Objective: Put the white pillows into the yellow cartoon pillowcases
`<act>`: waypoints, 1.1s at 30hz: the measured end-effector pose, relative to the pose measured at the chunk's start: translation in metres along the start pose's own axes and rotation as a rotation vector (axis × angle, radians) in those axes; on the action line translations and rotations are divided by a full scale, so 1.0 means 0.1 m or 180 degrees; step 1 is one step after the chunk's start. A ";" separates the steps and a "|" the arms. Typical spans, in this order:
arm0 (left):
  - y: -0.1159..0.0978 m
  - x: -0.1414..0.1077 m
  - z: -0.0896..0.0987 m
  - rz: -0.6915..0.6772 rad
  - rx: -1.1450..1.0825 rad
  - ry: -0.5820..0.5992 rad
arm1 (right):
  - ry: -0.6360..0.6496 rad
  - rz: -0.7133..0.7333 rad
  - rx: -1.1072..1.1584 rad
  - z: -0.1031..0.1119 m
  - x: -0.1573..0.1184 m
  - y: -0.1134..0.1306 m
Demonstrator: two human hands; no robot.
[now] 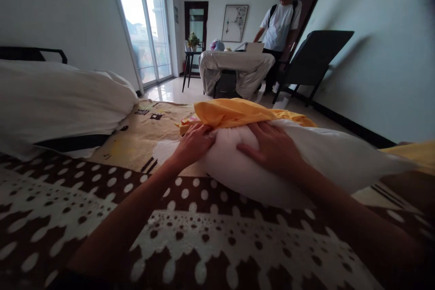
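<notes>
A white pillow (234, 163) lies in front of me on a patterned bed sheet (190, 235). A yellow pillowcase (234, 113) is bunched over its far edge. At the pillow's left end, my left hand (197, 141) is closed, its fingers curled on the pillow's edge where it meets the yellow cloth; the fingertips are partly hidden. My right hand (275, 147) rests on top of the pillow, thumb apart from the fingers. Its fingertips reach the lower edge of the yellow pillowcase.
Another white pillow or bedding (61, 104) lies at left. Yellow fabric (414, 154) shows at the right edge. Beyond the bed stand a cloth-covered table (238, 59), a dark chair (312, 59) and a person (278, 22) beside the table. A glass sliding door (146, 22) is at left.
</notes>
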State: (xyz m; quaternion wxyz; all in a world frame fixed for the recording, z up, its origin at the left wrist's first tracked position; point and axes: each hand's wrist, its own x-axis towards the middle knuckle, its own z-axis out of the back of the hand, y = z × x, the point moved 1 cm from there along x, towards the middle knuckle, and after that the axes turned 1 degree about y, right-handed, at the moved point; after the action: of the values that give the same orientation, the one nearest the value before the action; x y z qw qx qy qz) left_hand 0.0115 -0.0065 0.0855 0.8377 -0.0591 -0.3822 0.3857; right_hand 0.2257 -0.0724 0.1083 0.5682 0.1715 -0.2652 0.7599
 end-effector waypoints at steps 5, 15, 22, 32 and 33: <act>-0.08 0.11 -0.09 0.0297 0.0291 0.0213 | -0.0884 0.0261 -0.0633 0.14 -0.14 0.17; -0.11 0.07 -0.29 0.0903 -0.0297 -0.0458 | 0.0046 0.0692 -0.0945 0.00 -0.23 0.96; -0.08 0.02 -0.36 0.0319 -0.0273 -0.1472 | 0.0464 0.0459 -0.0385 -0.09 0.13 0.49; -0.07 0.05 -0.47 -0.0952 0.0806 -0.2179 | -0.0071 -0.0673 -0.1202 -0.12 0.09 -0.32; -0.05 0.09 -0.46 -0.0906 0.0699 -0.2127 | -0.0130 -0.0731 -0.1190 -0.11 0.04 -0.41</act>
State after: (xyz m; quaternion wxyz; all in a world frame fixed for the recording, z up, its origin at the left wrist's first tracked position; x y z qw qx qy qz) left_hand 0.0493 0.0051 0.0604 0.7134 0.2138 -0.5950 0.3021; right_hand 0.2639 -0.0541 0.1103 0.6674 0.1076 -0.3916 0.6241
